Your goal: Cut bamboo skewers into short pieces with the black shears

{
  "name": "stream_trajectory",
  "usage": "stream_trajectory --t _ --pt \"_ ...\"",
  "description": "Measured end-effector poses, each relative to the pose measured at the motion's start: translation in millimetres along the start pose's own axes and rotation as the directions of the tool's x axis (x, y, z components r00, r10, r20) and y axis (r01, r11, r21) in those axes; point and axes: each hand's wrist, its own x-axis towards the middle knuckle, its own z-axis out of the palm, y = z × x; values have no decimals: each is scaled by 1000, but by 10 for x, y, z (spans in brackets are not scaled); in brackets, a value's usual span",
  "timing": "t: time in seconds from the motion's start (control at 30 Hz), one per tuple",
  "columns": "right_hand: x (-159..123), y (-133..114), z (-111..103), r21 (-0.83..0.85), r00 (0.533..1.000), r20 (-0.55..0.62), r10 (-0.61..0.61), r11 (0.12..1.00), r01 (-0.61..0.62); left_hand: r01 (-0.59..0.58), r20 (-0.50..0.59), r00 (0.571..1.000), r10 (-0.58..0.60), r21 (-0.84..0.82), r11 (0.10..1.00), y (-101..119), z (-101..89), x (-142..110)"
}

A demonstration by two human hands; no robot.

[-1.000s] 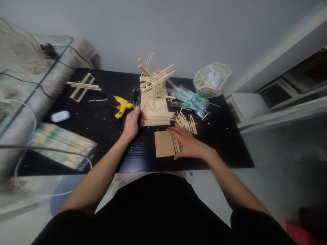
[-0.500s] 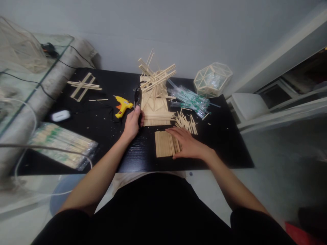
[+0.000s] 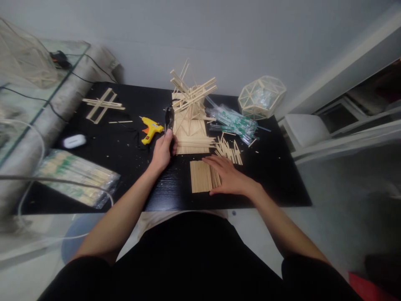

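My left hand point(image 3: 163, 151) grips the handles of dark cutting pliers point(image 3: 168, 118), which point away from me beside a flat stick panel point(image 3: 191, 133). A windmill-like model of wooden sticks point(image 3: 191, 98) stands on that panel. My right hand point(image 3: 227, 175) lies flat, fingers spread, on the right part of a small mat of sticks laid side by side point(image 3: 200, 176). A loose heap of short cut sticks point(image 3: 230, 149) lies just beyond the right fingertips.
On the black table point(image 3: 131, 175) lie a yellow glue gun point(image 3: 149, 129), a stick cross frame point(image 3: 102, 104), a white oval object point(image 3: 74, 141), packets of sticks point(image 3: 75, 177), green-printed wrappers point(image 3: 233, 121) and a geodesic stick dome point(image 3: 261, 97). A glass surface with cables point(image 3: 28, 96) is on the left.
My right hand has slid slightly left and toward me over the stick mat. The left hand keeps its hold on the pliers.
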Motion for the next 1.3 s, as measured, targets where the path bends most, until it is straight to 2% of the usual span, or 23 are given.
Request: stream_trajectory --t 0.3,0.77,1.3 --pt "-6 -8 -7 -8 1000 -5 -5 1000 5 -17 12 1000 17 10 1000 -3 3 -3" --pt "-114 102 -12 14 998 14 61 998 -61 -10 19 1000 10 -4 1000 -19 -5 2" --pt "-96 96 -4 9 999 -22 36 999 -36 -9 15 1000 9 7 1000 -9 -4 1"
